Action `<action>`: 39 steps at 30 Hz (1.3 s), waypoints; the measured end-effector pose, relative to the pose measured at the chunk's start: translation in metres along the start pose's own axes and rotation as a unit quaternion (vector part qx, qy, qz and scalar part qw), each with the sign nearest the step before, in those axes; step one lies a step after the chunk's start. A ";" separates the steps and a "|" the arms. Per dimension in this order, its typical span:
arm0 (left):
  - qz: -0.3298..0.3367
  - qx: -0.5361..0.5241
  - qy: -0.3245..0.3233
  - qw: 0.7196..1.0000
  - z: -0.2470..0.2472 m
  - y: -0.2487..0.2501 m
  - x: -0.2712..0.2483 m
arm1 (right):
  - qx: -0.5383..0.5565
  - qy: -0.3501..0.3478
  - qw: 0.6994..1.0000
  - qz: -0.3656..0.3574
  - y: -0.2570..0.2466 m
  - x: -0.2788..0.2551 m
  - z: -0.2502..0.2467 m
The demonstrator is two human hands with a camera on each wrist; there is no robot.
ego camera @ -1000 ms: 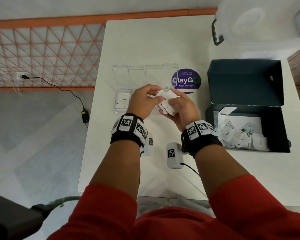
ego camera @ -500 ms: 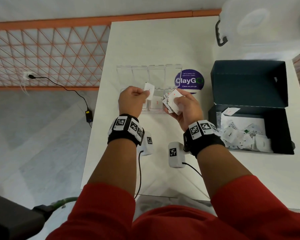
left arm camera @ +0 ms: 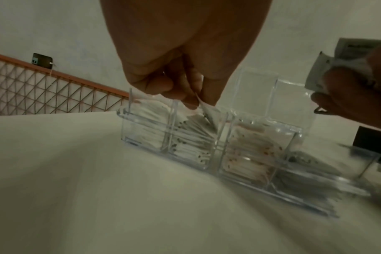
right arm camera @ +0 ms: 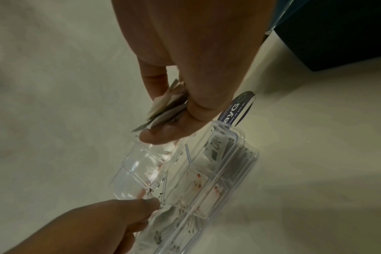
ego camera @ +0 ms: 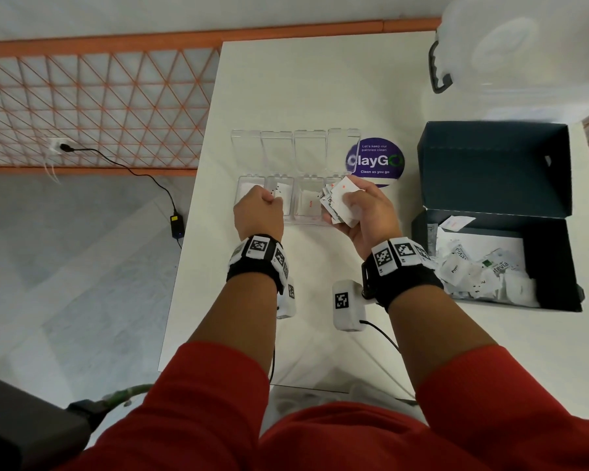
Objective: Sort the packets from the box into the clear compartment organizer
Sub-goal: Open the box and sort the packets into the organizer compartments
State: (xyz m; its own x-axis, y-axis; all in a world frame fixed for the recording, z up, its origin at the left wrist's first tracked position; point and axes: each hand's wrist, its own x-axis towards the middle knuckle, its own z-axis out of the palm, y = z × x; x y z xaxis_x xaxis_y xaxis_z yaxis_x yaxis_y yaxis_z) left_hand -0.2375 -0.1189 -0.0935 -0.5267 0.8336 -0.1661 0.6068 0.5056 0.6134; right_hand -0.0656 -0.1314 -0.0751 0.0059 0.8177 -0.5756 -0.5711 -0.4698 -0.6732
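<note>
The clear compartment organizer (ego camera: 288,219) lies open on the white table, with white packets in its near compartments. My left hand (ego camera: 259,207) pinches one white packet (left arm camera: 207,111) and holds it down into the second compartment from the left (left arm camera: 191,137). My right hand (ego camera: 357,209) grips a fanned stack of packets (ego camera: 339,202) over the organizer's right end; the right wrist view shows the same stack (right arm camera: 165,104) between thumb and fingers. The dark box (ego camera: 544,266) at the right holds several more loose packets (ego camera: 473,270).
A round purple sticker (ego camera: 376,159) lies just behind the organizer. The box's lid (ego camera: 493,168) stands upright. A translucent lidded tub (ego camera: 524,52) sits at the table's far right corner. The table's left edge (ego camera: 191,232) drops to the floor, where a cable and adapter (ego camera: 177,223) lie.
My left hand took one packet from the stack, carried it left and lowered it into the second compartment. My right hand stayed over the organizer's right end with the stack.
</note>
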 end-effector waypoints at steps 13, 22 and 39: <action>0.017 0.010 0.001 1.000 -0.007 0.006 -0.005 | -0.060 -0.021 0.998 -0.008 0.002 -0.003 -0.003; 0.138 -0.179 -0.257 0.940 -0.031 0.030 -0.030 | -0.108 -0.055 0.992 -0.021 -0.005 -0.011 0.010; 0.156 -0.214 -0.224 0.938 -0.030 0.036 -0.023 | -0.138 -0.111 0.984 0.016 -0.011 -0.013 0.001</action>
State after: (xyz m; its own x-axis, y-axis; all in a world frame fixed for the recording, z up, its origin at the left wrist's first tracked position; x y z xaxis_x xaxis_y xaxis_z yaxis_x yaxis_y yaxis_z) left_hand -0.2212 -0.1262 -0.0442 -0.0023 0.9843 -0.1766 0.3439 0.1666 0.9241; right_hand -0.0602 -0.1367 -0.0599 -0.2051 0.8387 -0.5045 -0.3222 -0.5446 -0.7743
